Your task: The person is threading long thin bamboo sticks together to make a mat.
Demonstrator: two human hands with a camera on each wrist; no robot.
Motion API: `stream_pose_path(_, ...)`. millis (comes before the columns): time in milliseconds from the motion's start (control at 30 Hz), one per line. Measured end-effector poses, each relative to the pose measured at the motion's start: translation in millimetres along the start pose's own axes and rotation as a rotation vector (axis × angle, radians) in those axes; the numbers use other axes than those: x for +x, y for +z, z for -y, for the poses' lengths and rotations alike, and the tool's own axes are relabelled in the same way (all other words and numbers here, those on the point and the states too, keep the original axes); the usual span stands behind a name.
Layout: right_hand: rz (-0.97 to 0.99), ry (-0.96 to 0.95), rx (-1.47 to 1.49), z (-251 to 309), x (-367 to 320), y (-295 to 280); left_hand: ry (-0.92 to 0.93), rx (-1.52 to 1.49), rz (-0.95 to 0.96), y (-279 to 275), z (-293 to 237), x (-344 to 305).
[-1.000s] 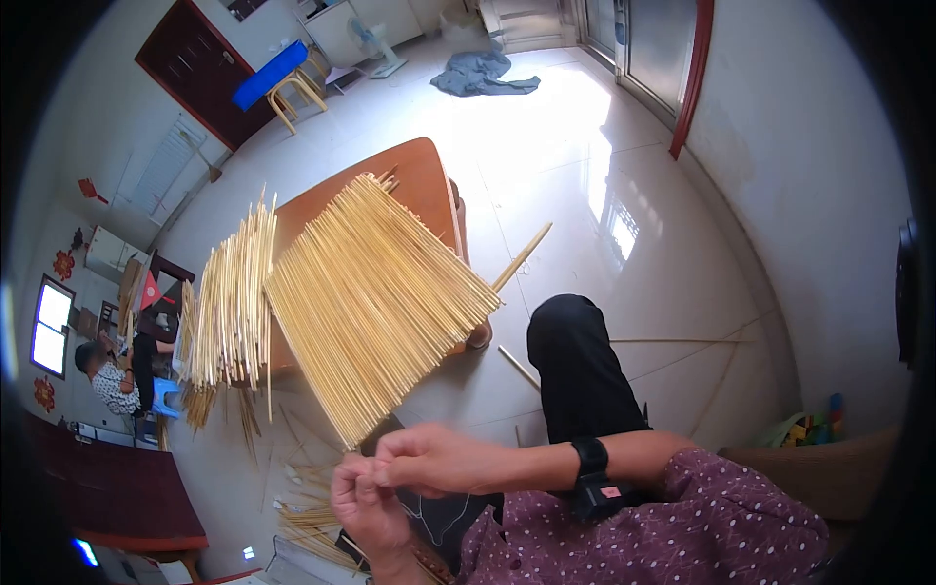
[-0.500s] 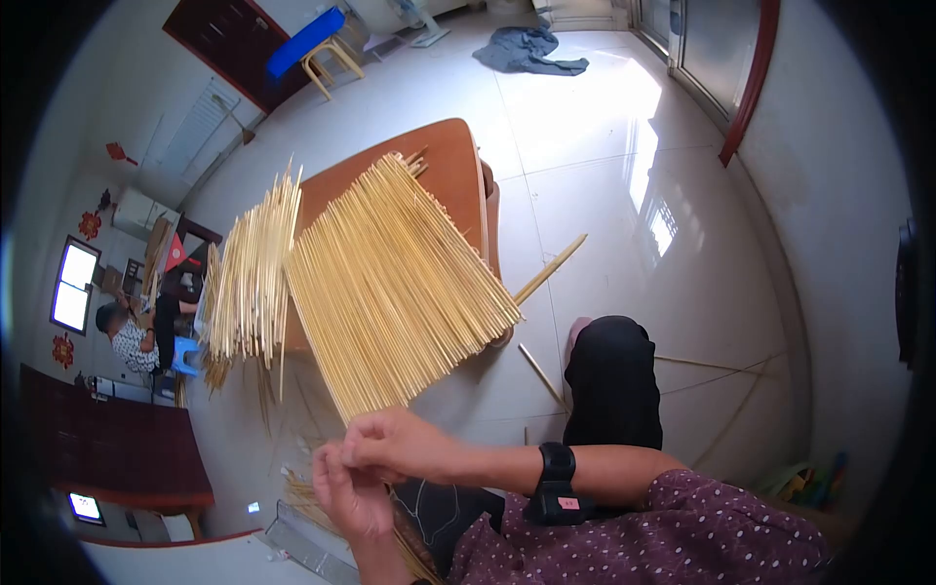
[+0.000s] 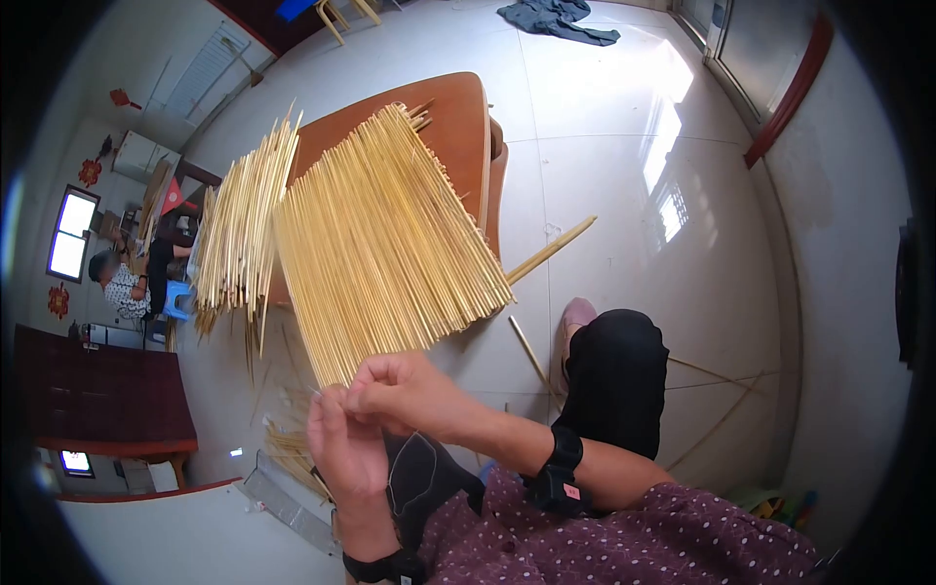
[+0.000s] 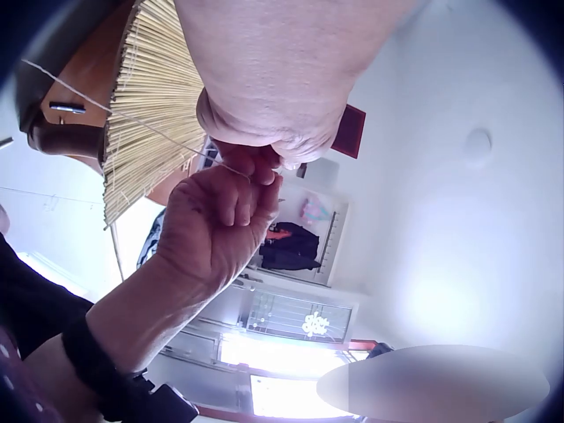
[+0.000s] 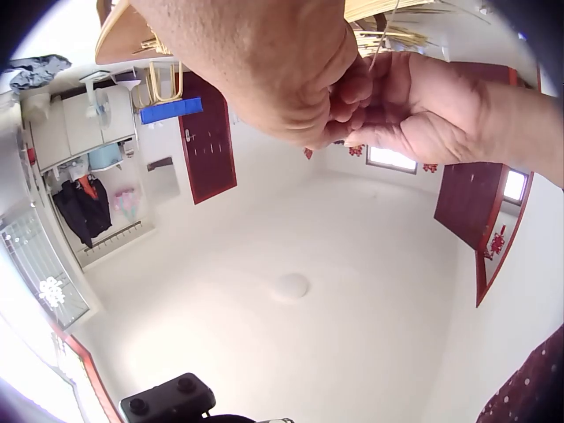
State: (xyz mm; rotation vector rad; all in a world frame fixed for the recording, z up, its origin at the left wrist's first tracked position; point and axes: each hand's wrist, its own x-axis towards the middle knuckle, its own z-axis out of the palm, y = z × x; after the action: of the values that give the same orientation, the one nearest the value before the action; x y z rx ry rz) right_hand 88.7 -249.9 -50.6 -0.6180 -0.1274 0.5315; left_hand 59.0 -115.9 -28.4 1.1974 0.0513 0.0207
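Fingertips of my left hand (image 3: 349,453) and right hand (image 3: 402,390) meet at the near corner of a mat of thin straw-coloured sticks (image 3: 390,234). Both hands have curled fingers pinching a thin white string, which the left wrist view shows as a taut string (image 4: 132,119) running to the fingers of the right hand (image 4: 216,216). In the right wrist view the string (image 5: 382,40) enters between the fingertips; what they do with it there is hidden. The mat lies on a brown wooden surface (image 3: 458,102), its near end overhanging the edge.
Loose sticks (image 3: 249,214) lie left of the mat, and a thick bundle (image 3: 551,249) juts out to its right. More sticks lie on the floor. A black-trousered knee (image 3: 619,380) is at the right. Another person (image 3: 127,283) sits far left.
The view has shifted, so the mat and furniture appear higher in the frame. The two hands remain together at the mat's near corner, and the left wristband has come into view.
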Motion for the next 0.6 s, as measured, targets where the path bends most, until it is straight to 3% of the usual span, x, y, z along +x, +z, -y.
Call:
stream_pose_path(133,-0.044,-0.003,0.056,6,-3,-2,0.023,0.005,-0.014,4,2,0)
stream_pose_path(267,-0.107,-0.124,-0.058,14,-9,-4,-0.021,0.053,-0.011,13,7,-4)
stream_pose_path(367,-0.177,-0.34,-0.134,21,-18,2,-0.031,0.053,-0.121,37,1,-9)
stream_pose_path(600,-0.236,-0.51,-0.458,24,-28,6,0.0,0.225,0.009,41,-4,-10)
